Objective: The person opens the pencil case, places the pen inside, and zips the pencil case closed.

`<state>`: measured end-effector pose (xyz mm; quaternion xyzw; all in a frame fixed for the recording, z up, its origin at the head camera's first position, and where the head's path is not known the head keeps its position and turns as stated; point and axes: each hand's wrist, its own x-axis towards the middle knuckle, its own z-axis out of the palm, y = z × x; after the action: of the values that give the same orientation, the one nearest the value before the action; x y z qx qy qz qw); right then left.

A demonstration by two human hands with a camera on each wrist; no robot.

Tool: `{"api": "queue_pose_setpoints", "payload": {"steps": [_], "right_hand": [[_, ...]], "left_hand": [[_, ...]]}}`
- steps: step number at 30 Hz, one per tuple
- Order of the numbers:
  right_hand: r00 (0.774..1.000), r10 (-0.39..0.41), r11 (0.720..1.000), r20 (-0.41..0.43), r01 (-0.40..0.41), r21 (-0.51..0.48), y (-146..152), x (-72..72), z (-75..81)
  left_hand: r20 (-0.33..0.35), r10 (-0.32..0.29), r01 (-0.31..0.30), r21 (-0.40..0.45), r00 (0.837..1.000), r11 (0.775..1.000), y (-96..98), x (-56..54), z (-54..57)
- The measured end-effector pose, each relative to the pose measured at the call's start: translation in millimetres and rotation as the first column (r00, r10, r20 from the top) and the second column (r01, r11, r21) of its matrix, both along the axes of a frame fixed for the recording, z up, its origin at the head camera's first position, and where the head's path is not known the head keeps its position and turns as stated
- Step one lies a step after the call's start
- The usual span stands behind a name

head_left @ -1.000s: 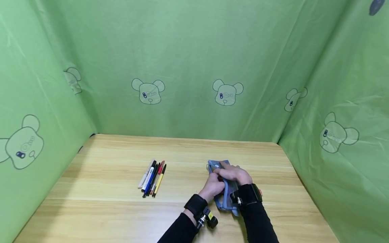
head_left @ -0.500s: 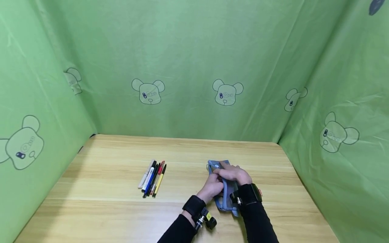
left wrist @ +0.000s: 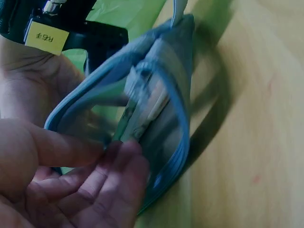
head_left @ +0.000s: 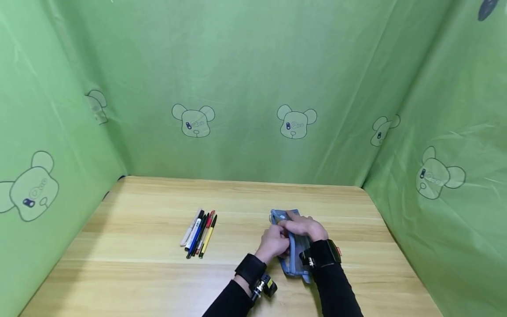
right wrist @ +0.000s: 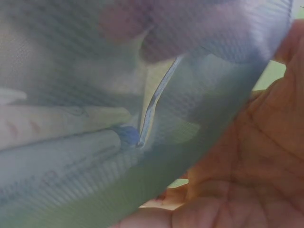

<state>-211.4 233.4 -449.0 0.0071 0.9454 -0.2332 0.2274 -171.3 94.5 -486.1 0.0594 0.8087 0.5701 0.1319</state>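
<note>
Though together, pens [head_left: 194, 235] outside pouch [head_left: 298, 259].

Pale wood, grain showing, softly sheened across the table [head_left: 130, 246]; creased green cloth [head_left: 245, 66], faintly shiny, behind its far edge. Smooth plastic pens [head_left: 199, 234] toward the left edge! Nearer the right, a pouch [head_left: 299, 259]: finely ribbed see-through plastic, matt blue fabric trim [head_left: 292, 254].

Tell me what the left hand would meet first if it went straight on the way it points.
Most likely the pen-like items inside the blue pouch: the left hand points into its open mouth, toward them. Depth is unclear, so it may be touching them.
</note>
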Motion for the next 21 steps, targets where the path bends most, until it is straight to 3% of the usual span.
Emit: {"api": "queue_pose_setpoints", "payload": {"steps": [4, 7, 13, 21], "right_hand": [[1.000, 0.007, 1.000, 0.001, -0.007, 0.007, -2, -1.0, 1.8], [1.000, 0.005, 1.000, 0.002, -0.005, -0.005, -3, -2.2, 3.9], [1.000, -0.006, 1.000, 0.005, 0.006, -0.002, -2, -3.4, 4.1], [1.000, -0.013, 1.000, 0.013, 0.013, -0.017, -2, -0.9, 2.4]], "left_hand": [[-0.132, -0.007, -0.018, -0.194, 0.991, 0.981, -6.7, -1.0, 5.6], [-0.191, -0.011, -0.037, -0.249, 0.981, 0.968, -10.7, -2.8, 10.5], [-0.292, -0.008, -0.086, -0.307, 0.956, 0.948, -18.7, -0.9, 20.1], [-0.338, 0.020, -0.142, -0.340, 0.941, 0.930, -33.3, 1.5, 26.2]]}}
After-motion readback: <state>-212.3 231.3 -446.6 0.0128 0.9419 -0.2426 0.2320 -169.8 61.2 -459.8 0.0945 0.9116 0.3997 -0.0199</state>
